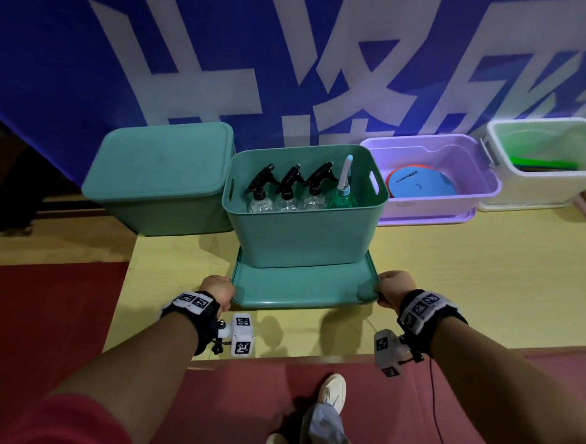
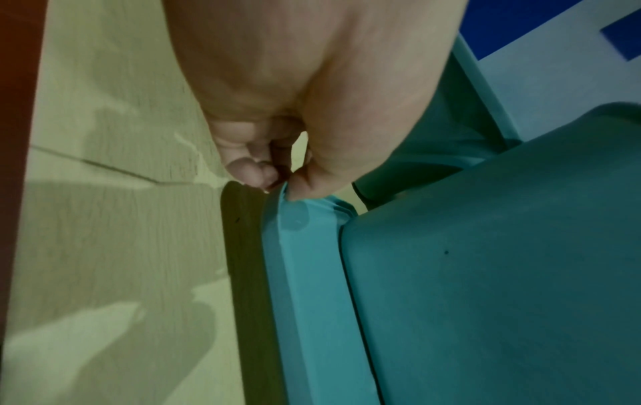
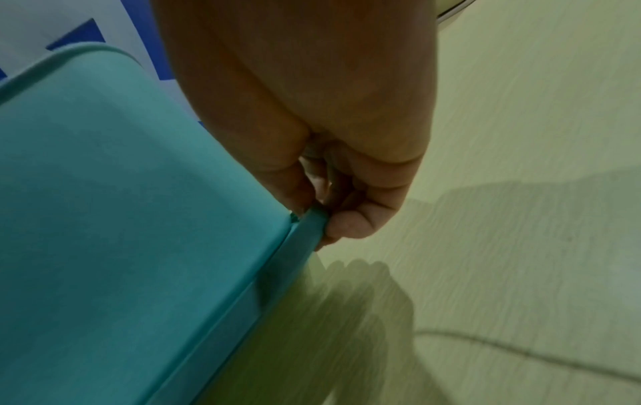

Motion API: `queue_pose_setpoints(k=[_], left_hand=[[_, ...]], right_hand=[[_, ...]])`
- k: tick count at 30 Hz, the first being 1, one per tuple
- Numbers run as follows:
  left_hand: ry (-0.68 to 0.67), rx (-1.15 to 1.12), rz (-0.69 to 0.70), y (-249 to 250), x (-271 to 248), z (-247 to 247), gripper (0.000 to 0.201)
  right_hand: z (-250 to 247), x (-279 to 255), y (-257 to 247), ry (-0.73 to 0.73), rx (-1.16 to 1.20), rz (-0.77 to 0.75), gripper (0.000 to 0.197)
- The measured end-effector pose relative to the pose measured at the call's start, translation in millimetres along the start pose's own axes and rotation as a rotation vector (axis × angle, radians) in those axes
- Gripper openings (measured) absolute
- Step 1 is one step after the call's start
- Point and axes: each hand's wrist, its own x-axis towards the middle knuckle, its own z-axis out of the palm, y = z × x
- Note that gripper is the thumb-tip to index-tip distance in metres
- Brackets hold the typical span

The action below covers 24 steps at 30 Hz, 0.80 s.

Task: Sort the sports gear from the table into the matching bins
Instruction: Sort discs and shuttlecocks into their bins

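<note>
An open teal bin point(image 1: 304, 236) stands on a flat teal lid point(image 1: 301, 292) on the yellow table. Three clear spray bottles point(image 1: 288, 190) with black triggers and a green bottle point(image 1: 343, 194) stand upright inside it. My left hand point(image 1: 217, 291) grips the lid's near left corner; in the left wrist view the thumb and fingers point(image 2: 277, 180) pinch the lid's rim point(image 2: 301, 274) beside the bin wall point(image 2: 485, 274). My right hand point(image 1: 394, 288) holds the near right corner, and in the right wrist view it point(image 3: 312, 219) pinches the lid's rim point(image 3: 295, 260).
A closed teal bin point(image 1: 160, 176) stands at the left, overhanging the table's left edge. To the right are a purple bin point(image 1: 457, 201) holding blue and orange discs point(image 1: 421, 183) and a white bin point(image 1: 543, 196) with green items. The table's front edge point(image 1: 310, 356) is close to my wrists.
</note>
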Motion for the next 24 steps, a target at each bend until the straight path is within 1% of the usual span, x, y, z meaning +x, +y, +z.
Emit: queue_pose_setpoints(k=[1,4,7,8,10,12,15,18,22,24], left_hand=[[-0.009,0.026,-0.005,1.1,-3.3,-2.1,0.015],[-0.011,0.052,-0.003,1.3,-16.1,-10.4,0.023],[-0.051,0.073,-0.01,2.1,-29.8,-18.3,0.012],[-0.068,0.077,-0.004,3.2,-35.6,-21.7,0.012],[-0.101,0.077,0.035,7.2,-48.9,-27.8,0.022],[-0.129,0.048,0.069,10.5,-60.9,-32.4,0.026],[-0.147,-0.001,0.068,10.1,-75.1,-40.6,0.015],[-0.158,-0.071,0.089,8.3,-85.4,-51.0,0.011],[-0.179,-0.18,0.126,14.3,-101.6,-67.7,0.013],[-0.187,-0.229,0.155,20.9,-112.5,-76.3,0.014]], right_hand=[[-3.3,-4.9,-0.7,-0.01,-0.019,0.002,0.021],[-13.4,-22.8,-3.4,-0.071,-0.062,-0.004,0.014],[-19.7,-40.6,-6.6,0.003,-0.016,0.049,0.027],[-21.0,-48.8,-7.3,0.02,0.001,0.056,0.029],[-22.1,-61.3,-7.1,0.016,0.051,0.043,0.027],[-24.4,-72.4,-6.3,0.012,0.113,0.014,0.021],[-27.0,-89.8,-8.8,0.002,0.184,-0.023,0.017],[-31.4,-107.6,-14.8,0.01,0.241,-0.041,0.02],[-38.4,-128.8,-28.0,-0.004,0.424,-0.104,0.024],[-43.4,-141.1,-37.1,0.004,0.472,-0.127,0.026]])
